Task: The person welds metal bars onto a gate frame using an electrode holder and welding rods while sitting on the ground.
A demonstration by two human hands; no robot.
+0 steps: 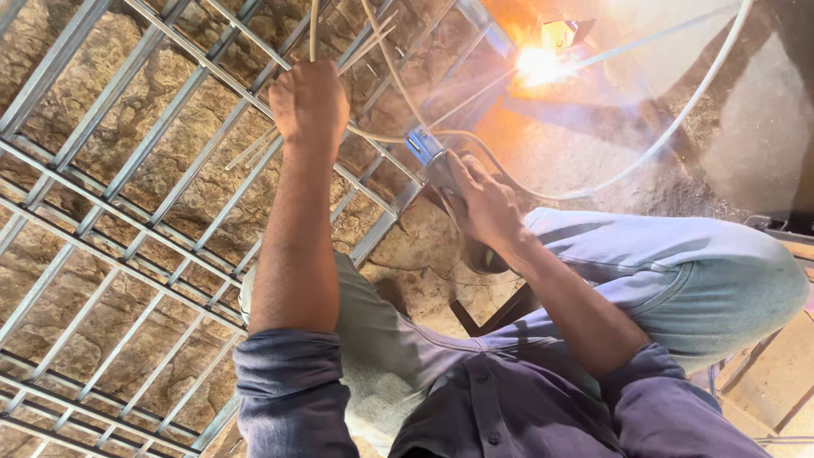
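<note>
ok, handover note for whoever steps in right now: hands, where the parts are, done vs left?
Left hand: fisted around a thin rod, above the metal grid frame.
Right hand: gripping a grey metal tool at the frame's edge rail; a pale cable loops from there over the ground.
Frame lies flat on stony ground; spare thin rods rest on it near the top.
Bright glare on the ground beyond the frame.
Done: grid looks assembled; joints too small to judge.
Left: cannot tell from this view.

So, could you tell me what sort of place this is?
Probably an outdoor metalworking or welding spot: a steel grid frame lies on rough stone ground, a cable runs past, and a bright spark glare burns nearby.
</note>
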